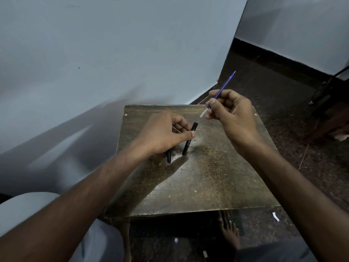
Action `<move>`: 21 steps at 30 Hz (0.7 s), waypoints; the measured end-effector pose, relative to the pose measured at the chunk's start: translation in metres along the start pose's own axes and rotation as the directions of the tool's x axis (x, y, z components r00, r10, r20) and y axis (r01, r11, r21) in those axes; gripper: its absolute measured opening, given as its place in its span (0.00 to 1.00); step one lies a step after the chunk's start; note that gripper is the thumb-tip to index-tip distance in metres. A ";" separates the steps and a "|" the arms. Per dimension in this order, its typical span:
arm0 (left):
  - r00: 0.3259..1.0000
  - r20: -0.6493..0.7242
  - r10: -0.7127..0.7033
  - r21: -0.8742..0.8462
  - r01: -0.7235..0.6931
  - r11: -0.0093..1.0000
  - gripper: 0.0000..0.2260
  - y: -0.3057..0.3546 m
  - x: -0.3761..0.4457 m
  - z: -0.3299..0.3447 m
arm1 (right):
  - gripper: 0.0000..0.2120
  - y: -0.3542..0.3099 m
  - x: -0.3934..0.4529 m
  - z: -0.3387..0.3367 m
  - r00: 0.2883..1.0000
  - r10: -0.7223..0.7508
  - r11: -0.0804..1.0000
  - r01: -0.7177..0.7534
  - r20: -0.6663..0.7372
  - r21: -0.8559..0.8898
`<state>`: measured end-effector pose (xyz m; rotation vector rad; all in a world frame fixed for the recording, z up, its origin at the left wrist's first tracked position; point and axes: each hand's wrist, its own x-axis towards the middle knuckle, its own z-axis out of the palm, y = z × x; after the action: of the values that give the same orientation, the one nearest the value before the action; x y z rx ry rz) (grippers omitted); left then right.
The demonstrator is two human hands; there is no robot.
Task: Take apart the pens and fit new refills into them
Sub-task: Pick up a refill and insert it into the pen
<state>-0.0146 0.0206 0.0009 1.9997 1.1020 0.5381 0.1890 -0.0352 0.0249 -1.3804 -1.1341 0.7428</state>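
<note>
My left hand [162, 133] grips a black pen barrel [189, 139] between thumb and fingers, tilted with its open end up and to the right. A second dark pen part [168, 157] pokes out from under the same hand, its lower end on the table. My right hand [230, 112] pinches a thin blue refill [224, 86], tip pointing up and right, its white end pointing down-left toward the barrel's open end. A small gap separates the refill from the barrel.
A small worn brown table [198, 176] stands against a pale wall [113, 53]. Dark speckled floor surrounds it, with small white paper scraps [275, 216] near my bare foot [229, 229]. A dark furniture leg [328, 87] stands at the right.
</note>
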 end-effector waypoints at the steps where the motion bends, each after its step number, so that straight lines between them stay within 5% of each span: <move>1: 1.000 0.000 0.004 -0.002 -0.004 1.000 0.06 0.000 0.000 0.000 | 0.10 0.000 0.000 0.001 1.000 0.002 1.000 -0.002 0.009 -0.008; 6: 1.000 0.006 0.025 0.003 -0.025 1.000 0.06 0.001 -0.001 0.000 | 0.10 0.005 -0.002 0.002 0.997 0.008 0.999 -0.006 0.071 -0.037; 13: 0.999 -0.035 0.035 -0.001 -0.035 0.999 0.05 0.002 -0.001 -0.001 | 0.11 0.009 -0.006 0.003 0.983 -0.006 0.948 0.065 0.185 -0.312; 21: 0.984 -0.173 0.033 -0.016 -0.037 0.999 0.08 0.004 -0.002 -0.004 | 0.17 0.005 -0.010 0.001 0.956 0.099 0.941 -0.001 0.275 -0.338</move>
<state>-0.0160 0.0189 0.0064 1.9880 1.1617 0.7496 0.1863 -0.0434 0.0179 -1.6257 -1.5139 0.8348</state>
